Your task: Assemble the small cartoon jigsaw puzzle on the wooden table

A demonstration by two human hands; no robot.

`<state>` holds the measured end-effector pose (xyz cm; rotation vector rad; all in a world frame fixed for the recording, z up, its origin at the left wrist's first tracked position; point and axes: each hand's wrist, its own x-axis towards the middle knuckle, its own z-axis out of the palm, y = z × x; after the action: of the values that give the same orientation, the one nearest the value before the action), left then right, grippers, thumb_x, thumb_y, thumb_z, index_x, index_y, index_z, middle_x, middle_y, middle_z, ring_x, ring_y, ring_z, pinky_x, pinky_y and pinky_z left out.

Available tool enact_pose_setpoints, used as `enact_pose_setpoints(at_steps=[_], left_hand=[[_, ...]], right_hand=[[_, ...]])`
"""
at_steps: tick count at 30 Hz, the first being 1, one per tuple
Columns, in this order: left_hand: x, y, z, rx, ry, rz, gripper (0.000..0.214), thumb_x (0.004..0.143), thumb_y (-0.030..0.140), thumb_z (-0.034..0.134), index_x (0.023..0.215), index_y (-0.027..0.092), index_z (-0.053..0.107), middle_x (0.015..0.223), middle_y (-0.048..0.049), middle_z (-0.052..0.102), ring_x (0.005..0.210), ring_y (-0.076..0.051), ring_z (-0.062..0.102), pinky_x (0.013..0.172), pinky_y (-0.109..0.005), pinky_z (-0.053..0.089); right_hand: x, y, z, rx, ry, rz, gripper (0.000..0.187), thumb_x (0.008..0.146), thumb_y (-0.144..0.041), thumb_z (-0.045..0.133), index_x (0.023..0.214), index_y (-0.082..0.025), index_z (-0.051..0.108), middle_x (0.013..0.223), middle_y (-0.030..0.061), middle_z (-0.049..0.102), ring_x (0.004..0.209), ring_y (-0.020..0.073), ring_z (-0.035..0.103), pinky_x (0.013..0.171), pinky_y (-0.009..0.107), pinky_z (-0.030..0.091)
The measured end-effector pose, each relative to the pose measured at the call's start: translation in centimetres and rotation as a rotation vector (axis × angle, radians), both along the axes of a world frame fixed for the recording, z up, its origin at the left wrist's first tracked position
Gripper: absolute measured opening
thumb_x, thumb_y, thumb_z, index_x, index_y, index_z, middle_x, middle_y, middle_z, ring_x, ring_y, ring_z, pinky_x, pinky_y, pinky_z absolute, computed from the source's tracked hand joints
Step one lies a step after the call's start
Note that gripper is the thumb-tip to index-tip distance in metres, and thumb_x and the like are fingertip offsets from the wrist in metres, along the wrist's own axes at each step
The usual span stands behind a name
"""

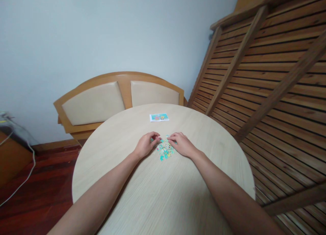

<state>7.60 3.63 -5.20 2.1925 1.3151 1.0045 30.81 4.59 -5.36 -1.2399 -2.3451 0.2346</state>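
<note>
A loose heap of small jigsaw puzzle pieces (166, 150), mostly turquoise with yellow, white and pink bits, lies near the middle of the round table. At the heap's upper left, my left hand (147, 144) is closed in a pinch, with a small pinkish puzzle piece (159, 137) at the fingertips. Opposite it, my right hand (182, 144) rests at the heap's upper right edge. Its fingers are curled together and thumb and forefinger nearly meet; whatever lies between them is too small to make out. Beyond both hands lies a picture card (159, 117) with cartoon figures on turquoise.
The pale round wooden table (122, 191) fills the foreground. Behind it stands a headboard (124, 79) with cream panels against a bluish wall. A slatted wooden frame (254, 75) leans at the right. A white cable (33, 160) hangs at the left above dark red flooring.
</note>
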Motion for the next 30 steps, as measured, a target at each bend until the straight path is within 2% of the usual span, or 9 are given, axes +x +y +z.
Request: enact_pose_setpoints(at_steps=[3,5,9,15,23,30], left_hand=[[-1.1,0.3,0.4,0.091,0.127,0.168,0.018,0.091,0.023,0.055,0.105,0.019,0.065,0.098,-0.0051,0.071,0.092,-0.019,0.065,0.085,-0.03,0.049],[-2.0,0.4,0.8,0.113,0.237,0.261,0.018,0.09,0.021,0.055,0.104,0.02,0.066,0.099,-0.0058,0.071,0.094,-0.021,0.065,0.084,-0.031,0.049],[-3.6,0.6,1.2,0.054,0.359,0.341,0.02,0.087,0.021,0.058,0.105,0.02,0.067,0.098,-0.0057,0.072,0.09,-0.021,0.066,0.076,-0.029,0.048],[-4.1,0.5,1.4,-0.045,0.391,0.332,0.016,0.086,0.019,0.059,0.099,0.021,0.069,0.096,-0.0046,0.073,0.084,-0.02,0.066,0.068,-0.026,0.044],[-3.7,1.1,0.5,0.025,0.328,0.263,0.012,0.088,0.019,0.061,0.097,0.021,0.068,0.095,-0.0043,0.074,0.085,-0.02,0.068,0.074,-0.027,0.047],[-2.5,1.5,-0.2,0.071,0.405,0.228,0.015,0.092,0.025,0.056,0.101,0.023,0.068,0.1,-0.0044,0.074,0.093,-0.021,0.067,0.077,-0.027,0.049]], right_hand=[[0.1,-0.2,0.2,-0.005,-0.002,-0.025,0.028,0.098,-0.03,0.052,0.116,-0.023,0.072,0.117,0.0092,0.066,0.111,0.0232,0.054,0.097,0.039,0.041],[-0.1,-0.4,0.4,0.002,0.01,0.007,0.028,0.098,-0.03,0.052,0.118,-0.024,0.071,0.118,0.0088,0.066,0.112,0.0227,0.054,0.097,0.039,0.04],[-0.8,-1.0,0.8,0.016,0.022,0.085,0.026,0.095,-0.037,0.058,0.114,-0.027,0.073,0.113,0.0074,0.067,0.11,0.0227,0.054,0.096,0.039,0.04],[-1.4,-1.5,1.0,0.01,-0.007,0.121,0.023,0.09,-0.04,0.065,0.104,-0.026,0.076,0.098,0.006,0.07,0.103,0.0221,0.056,0.091,0.036,0.04],[-1.8,-1.8,1.5,0.04,-0.018,0.124,0.017,0.093,-0.032,0.061,0.097,-0.025,0.076,0.094,0.0041,0.073,0.097,0.0207,0.059,0.087,0.034,0.039],[-2.2,-1.6,1.7,0.057,-0.017,0.025,0.018,0.093,-0.024,0.056,0.094,-0.021,0.074,0.091,0.0046,0.074,0.092,0.0198,0.062,0.085,0.032,0.04]])
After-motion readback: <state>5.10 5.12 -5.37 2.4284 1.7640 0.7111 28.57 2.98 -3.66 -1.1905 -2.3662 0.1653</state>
